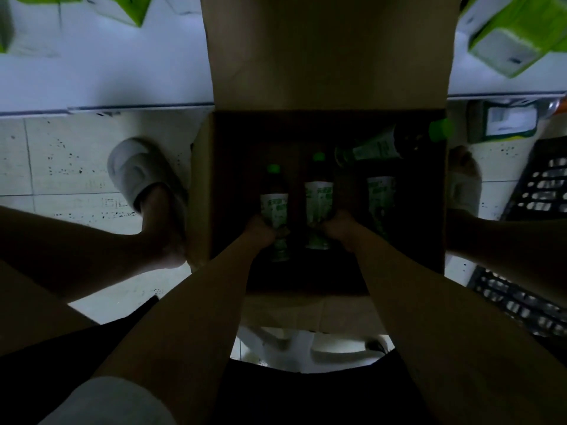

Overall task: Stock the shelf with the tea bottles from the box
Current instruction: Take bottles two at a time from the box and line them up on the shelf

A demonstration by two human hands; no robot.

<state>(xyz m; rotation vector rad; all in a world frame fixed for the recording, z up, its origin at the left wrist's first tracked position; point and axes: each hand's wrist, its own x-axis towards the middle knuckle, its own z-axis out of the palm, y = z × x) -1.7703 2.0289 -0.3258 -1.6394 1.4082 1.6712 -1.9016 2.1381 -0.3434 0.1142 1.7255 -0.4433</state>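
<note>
**Both hands in the carton, a tea bottle in each**

Crouched over the open cardboard box (pixel 325 191) on the tiled floor (pixel 61 161), I reach in with both arms. My left hand (pixel 262 231) has its grip curled round the lower body of one green-capped tea bottle (pixel 274 207); my right hand (pixel 339 230) is wrapped the same way round a second bottle (pixel 319 204) just beside it. A third bottle (pixel 380 194) stands near the right wall, and a fourth (pixel 383 145) lies tilted across the far right corner. The white shelf (pixel 107 78) runs beyond the box.
</note>
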